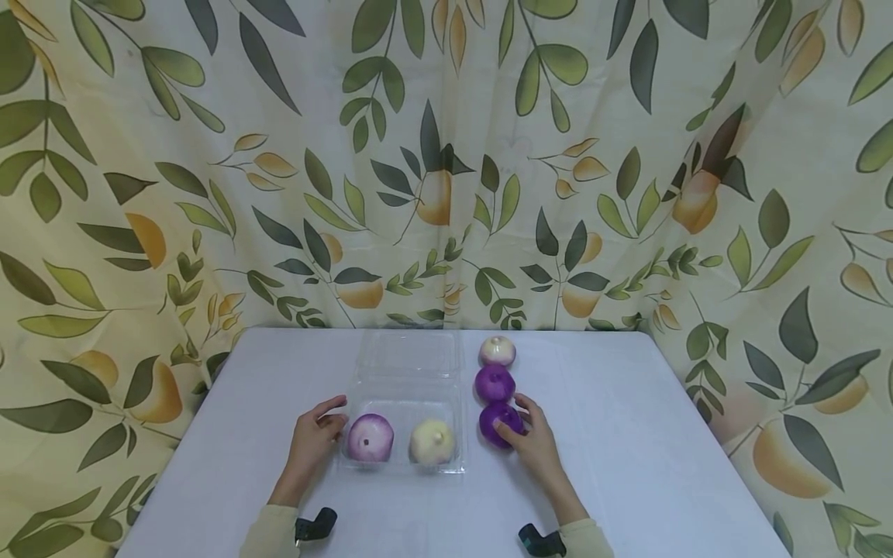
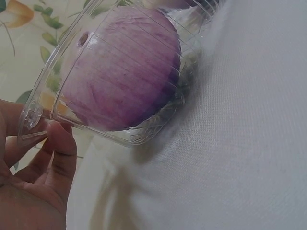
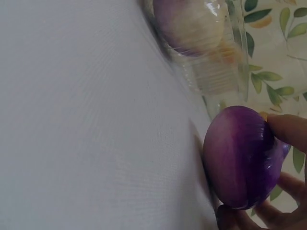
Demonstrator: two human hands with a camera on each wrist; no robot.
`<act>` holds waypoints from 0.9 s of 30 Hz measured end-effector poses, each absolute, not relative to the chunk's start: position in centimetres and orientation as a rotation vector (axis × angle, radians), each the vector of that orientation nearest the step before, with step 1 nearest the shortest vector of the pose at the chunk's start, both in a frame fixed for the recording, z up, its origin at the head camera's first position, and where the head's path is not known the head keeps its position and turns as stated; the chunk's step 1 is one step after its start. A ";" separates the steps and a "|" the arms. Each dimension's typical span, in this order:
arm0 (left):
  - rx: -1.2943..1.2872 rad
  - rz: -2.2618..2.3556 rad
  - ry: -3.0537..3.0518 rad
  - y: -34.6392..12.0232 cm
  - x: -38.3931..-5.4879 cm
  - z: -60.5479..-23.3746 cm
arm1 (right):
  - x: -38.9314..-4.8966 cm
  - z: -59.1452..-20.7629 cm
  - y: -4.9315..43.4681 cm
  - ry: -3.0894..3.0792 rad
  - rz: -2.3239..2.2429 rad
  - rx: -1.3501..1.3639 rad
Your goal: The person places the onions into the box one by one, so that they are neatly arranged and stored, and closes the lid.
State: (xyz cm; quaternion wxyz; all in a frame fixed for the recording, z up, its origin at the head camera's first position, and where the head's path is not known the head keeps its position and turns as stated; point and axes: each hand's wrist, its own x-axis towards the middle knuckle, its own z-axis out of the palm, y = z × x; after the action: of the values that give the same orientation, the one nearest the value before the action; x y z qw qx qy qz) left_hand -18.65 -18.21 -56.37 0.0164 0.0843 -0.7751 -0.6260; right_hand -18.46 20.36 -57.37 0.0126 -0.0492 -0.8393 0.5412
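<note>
An open clear plastic clamshell container lies on the table, lid folded back. In its base sit a pale purple onion on the left and a whitish onion on the right. My left hand is at the container's left side; in the left wrist view its thumb and fingers pinch the rim near the corner. Right of the container, my right hand grips a deep purple onion between thumb and fingers. That onion seems to be on or just above the table.
Behind the gripped onion stand another purple onion and a white-and-purple onion, in a row to the table's back. The white-covered table ends at a leaf-patterned curtain. The raised lid lies toward the back edge.
</note>
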 end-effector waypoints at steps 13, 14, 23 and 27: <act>0.260 -1.970 -2.399 -18.1 -18.6 -56.4 | -17.9 -56.8 19.8 -2.695 1.595 -0.160; 0.256 -1.973 -2.398 -18.1 -18.6 -56.4 | -17.8 -56.8 19.8 -2.704 1.591 -0.162; 0.258 -1.972 -2.394 -18.2 -18.5 -56.3 | -17.7 -56.5 19.4 -2.738 1.596 -0.156; 0.248 -1.970 -2.394 -18.1 -18.5 -56.3 | -17.6 -56.1 19.5 -2.749 1.590 -0.147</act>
State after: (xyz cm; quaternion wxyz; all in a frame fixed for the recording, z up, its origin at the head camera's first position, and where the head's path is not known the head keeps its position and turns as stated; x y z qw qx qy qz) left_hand -18.50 -18.14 -56.30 0.0156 0.0796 -0.7696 -0.6333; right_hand -17.57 19.48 -56.11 -0.0190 -0.0461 -0.8645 0.5001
